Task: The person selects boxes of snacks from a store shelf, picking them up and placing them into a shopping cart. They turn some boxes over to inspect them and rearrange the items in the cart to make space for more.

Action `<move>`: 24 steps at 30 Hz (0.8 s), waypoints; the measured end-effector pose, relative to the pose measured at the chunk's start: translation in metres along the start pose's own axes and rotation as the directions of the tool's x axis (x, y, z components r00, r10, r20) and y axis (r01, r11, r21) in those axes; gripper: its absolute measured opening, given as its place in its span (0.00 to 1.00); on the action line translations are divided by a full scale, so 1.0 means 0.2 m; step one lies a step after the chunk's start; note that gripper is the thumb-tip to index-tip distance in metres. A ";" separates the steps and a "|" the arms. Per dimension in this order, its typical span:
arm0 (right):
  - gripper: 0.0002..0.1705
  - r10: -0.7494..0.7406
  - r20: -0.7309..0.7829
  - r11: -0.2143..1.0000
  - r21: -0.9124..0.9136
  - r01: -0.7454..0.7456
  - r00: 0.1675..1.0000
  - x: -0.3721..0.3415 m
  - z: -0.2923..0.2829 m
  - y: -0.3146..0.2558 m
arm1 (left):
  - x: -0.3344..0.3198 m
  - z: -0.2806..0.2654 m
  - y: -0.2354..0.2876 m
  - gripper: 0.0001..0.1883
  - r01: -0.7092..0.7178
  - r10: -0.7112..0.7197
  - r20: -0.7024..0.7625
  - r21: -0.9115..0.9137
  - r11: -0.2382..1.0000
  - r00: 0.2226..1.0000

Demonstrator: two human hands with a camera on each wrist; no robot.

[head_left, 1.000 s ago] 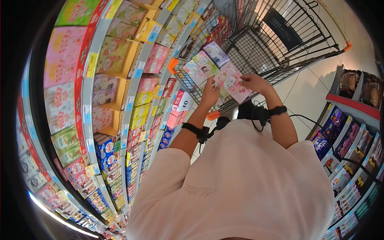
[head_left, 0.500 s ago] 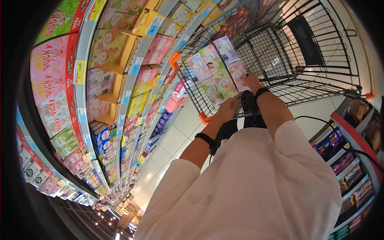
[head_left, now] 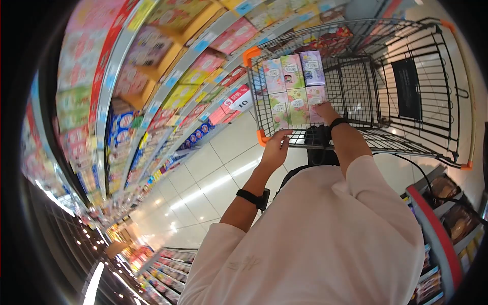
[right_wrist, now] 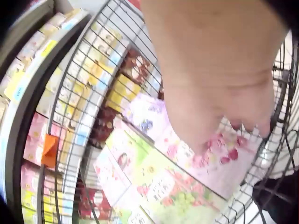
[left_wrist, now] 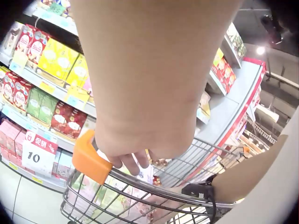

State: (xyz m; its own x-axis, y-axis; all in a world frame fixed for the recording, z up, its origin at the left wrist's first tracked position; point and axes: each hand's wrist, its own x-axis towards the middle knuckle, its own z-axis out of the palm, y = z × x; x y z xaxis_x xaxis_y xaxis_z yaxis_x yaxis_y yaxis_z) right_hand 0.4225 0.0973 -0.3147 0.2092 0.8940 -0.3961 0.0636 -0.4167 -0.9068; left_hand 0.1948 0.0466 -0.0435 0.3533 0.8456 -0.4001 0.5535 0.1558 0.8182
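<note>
My right hand (head_left: 325,110) is at a pink box (head_left: 315,94) with berries printed on it, at the right end of the near row in the cart. In the right wrist view its thumb lies over the box face and its fingers bend at the box's side. My left hand (head_left: 277,146) is just outside the shopping cart (head_left: 351,145), beside its orange corner (head_left: 263,138). Its fingers hang loosely at the rim and hold nothing. More flat boxes, among them a green box (head_left: 297,104) and a purple pack (head_left: 312,68), lie side by side in two rows.
Shelves of snack boxes (head_left: 178,99) run along the left, with a red and white price sign (head_left: 241,98). Tiled floor (head_left: 208,168) stretches between cart and shelves. A low red-edged display (head_left: 432,229) stands at the right, and a black cable (head_left: 424,170) hangs nearby.
The pink box, held between both hands before, now lies in the row with the others. My left hand has moved off it to the cart's rim; the right hand has stayed at the box.
</note>
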 end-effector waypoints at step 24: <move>0.32 0.209 0.205 0.168 -0.971 0.171 0.956 -1.10 -0.69 -1.06 | -0.76 0.97 -0.48 0.22 0.246 -0.383 0.540 0.310 0.919 0.749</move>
State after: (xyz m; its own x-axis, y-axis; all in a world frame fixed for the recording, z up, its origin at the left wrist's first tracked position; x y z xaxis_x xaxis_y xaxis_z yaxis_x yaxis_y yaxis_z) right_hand 0.4983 -0.0344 -0.0162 0.0135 0.8014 -0.5980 0.9938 -0.0767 -0.0804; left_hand 0.2343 -0.1956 -0.1406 0.4605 0.2983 -0.8360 0.8287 0.1929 0.5254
